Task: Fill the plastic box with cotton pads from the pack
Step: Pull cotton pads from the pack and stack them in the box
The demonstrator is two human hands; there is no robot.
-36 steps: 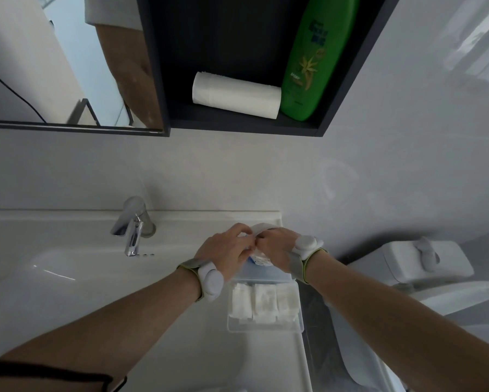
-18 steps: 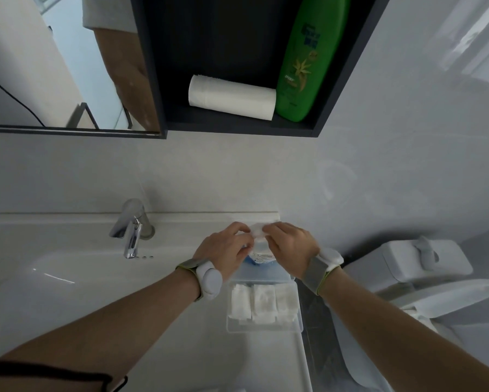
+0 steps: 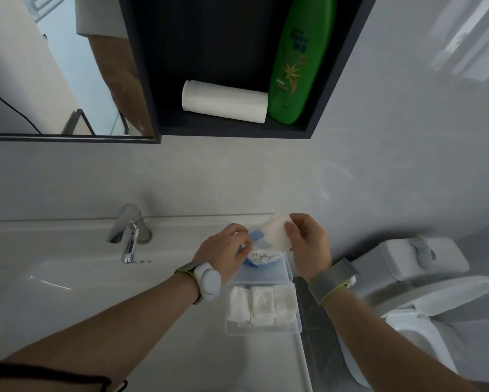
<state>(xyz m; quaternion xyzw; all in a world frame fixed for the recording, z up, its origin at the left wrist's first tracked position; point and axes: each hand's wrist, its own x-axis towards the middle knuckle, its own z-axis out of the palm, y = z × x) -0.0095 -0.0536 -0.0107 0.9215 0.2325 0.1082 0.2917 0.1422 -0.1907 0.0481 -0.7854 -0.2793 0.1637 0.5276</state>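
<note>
Pads (image 3: pixel 277 233) now slide clear of the pack (image 3: pixel 261 257): my right hand (image 3: pixel 308 244) pinches them, left hand (image 3: pixel 226 254) grips the pack; box (image 3: pixel 263 329) at six o'clock next.

One view only, worn on the person's head, and it's looking forward and steeply down over the sink (image 3: pixel 68 267). Wide-angle lens, so the wall bows and the forearms stretch in from the bottom edge. The sink sits close below the camera; the tap (image 3: pixel 129 232) stands at its back edge. Above the sink, the frame reaches up to the mirror (image 3: pixel 54 66) and the dark shelf (image 3: pixel 237 128) beside it. Right of the sink, the toilet (image 3: pixel 424 275) runs off the right edge of the frame.
</note>
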